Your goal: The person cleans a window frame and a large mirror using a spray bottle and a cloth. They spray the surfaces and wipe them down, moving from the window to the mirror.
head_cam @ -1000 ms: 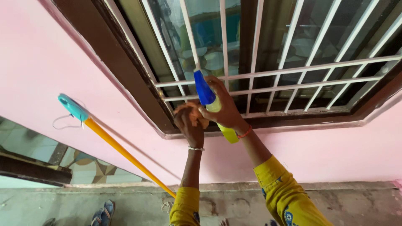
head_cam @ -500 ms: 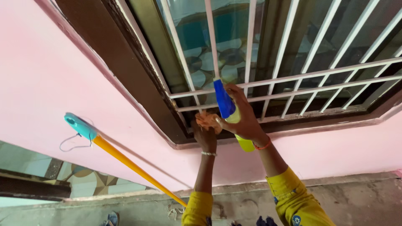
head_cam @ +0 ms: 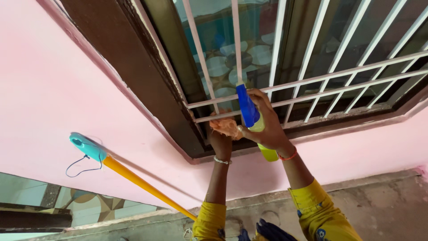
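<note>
**Window grille, lower left corner: both hands engaged**

Right hand [head_cam: 267, 129]: closed around yellow spray bottle [head_cam: 267, 151], blue nozzle head [head_cam: 247, 107] raised against white metal grille [head_cam: 312, 80], just beside a vertical bar. Red thread band at wrist.

Left hand [head_cam: 219, 142]: closed on orange cloth [head_cam: 226, 126], pressed at lowest horizontal bar near dark brown window frame [head_cam: 147, 89]. Metal bangle at wrist. Yellow sleeves on both arms.

Patterned glass behind grille. Pink wall [head_cam: 53, 98] to the left. Yellow pole with teal cap [head_cam: 87, 146] leaning on wall, well apart from hands. Concrete ledge [head_cam: 379, 201] below.
</note>
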